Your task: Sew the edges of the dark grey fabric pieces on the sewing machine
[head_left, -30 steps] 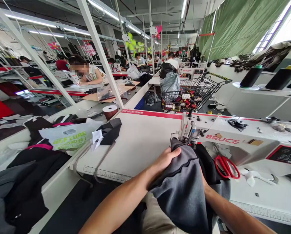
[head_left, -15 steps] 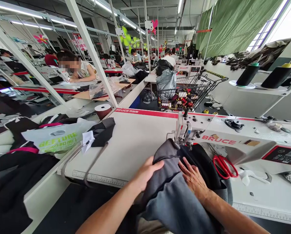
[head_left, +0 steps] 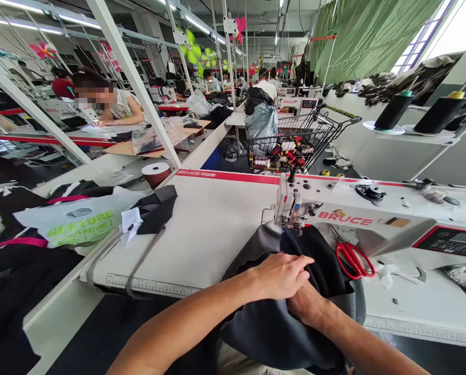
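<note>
- Stretching across the lower half of the view, a white sewing table [head_left: 217, 229] with a red strip along its far edge and a printed ruler along its near edge.
- Standing on the table's right half, a white sewing machine [head_left: 357, 216] marked BRUCE, needle end pointing left, control panel at far right.
- Draped from under the needle down over the table's near edge, a dark grey fabric [head_left: 272, 333], bunched and folded, on top of black cloth.
- Parked beyond the table, a wire trolley [head_left: 295, 143] filled with thread cones and a grey plastic bag.
- Heaped at left on a lower bench, dark garments with a white plastic bag [head_left: 76, 221] printed in green lettering.
- Reaching in from lower left, left hand [head_left: 281, 276] laid palm down on the fabric, fingers extended and loosely curled over a fold, pressing rather than clenching.
- Tucked partly beneath the left hand, right hand [head_left: 306, 307] resting against the fabric; fingers hidden, so grip cannot be told.
- Lying just right of the fabric under the machine arm, red-handled scissors [head_left: 352, 260].
- Perched on a shelf at upper right, two black thread cones [head_left: 394, 110].
- Sitting past the table's far left corner, a dark red tape roll [head_left: 156, 173].
</note>
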A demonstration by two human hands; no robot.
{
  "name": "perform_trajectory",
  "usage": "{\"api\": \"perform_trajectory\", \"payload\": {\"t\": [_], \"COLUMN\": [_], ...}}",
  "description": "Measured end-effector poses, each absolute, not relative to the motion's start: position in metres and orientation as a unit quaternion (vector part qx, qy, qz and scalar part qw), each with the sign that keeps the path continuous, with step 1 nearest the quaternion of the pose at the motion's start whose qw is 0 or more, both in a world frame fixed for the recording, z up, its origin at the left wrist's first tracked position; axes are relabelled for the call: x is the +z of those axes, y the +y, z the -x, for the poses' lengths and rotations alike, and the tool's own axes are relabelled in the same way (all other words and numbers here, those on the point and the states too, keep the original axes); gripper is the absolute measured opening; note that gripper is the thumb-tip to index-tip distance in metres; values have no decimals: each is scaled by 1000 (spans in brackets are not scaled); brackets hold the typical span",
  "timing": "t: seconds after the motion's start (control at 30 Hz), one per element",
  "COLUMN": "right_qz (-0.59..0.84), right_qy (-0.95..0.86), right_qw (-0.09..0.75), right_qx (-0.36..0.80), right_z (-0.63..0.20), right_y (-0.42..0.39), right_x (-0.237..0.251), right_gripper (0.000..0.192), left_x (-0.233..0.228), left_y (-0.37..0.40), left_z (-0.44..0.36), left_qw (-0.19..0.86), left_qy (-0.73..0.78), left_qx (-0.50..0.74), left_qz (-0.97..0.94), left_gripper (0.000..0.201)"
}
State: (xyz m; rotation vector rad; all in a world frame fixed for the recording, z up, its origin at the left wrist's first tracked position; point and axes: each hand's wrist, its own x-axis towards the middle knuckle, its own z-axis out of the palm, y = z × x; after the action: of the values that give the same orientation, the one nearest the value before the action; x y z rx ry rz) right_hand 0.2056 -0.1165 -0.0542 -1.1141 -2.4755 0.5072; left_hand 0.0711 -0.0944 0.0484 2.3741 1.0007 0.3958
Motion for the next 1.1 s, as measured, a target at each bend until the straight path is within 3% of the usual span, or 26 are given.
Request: {"api": "perform_trajectory", "payload": {"t": [0.3, 0.6, 0.73, 0.93, 1.1], "right_qz": [320, 317, 363, 451, 426], "right_qy": [-936, -939, -917, -869, -876], "right_qw": [81, 42, 46, 139, 186], "right_qx": [122, 130, 160, 149, 131], "right_z": [-224, -230, -215, -196, -205], "right_y": [-107, -103, -104, -99, -98], "right_x": [-28, -21, -10, -21, -34], "right_gripper": [63, 75, 61, 30, 23], "left_x": [44, 22, 20, 21, 11], "left_y": [-81, -92, -87, -74, -73], "left_z": [-51, -30, -32, -40, -32], "left_qw": [98, 20, 36, 91, 111], "left_qy": [429, 409, 374, 393, 400], "left_qx": [-54, -78, -50, -31, 20], "left_qz": [-896, -909, -925, -915, -910], "left_gripper": [28, 53, 43, 27, 26]}}
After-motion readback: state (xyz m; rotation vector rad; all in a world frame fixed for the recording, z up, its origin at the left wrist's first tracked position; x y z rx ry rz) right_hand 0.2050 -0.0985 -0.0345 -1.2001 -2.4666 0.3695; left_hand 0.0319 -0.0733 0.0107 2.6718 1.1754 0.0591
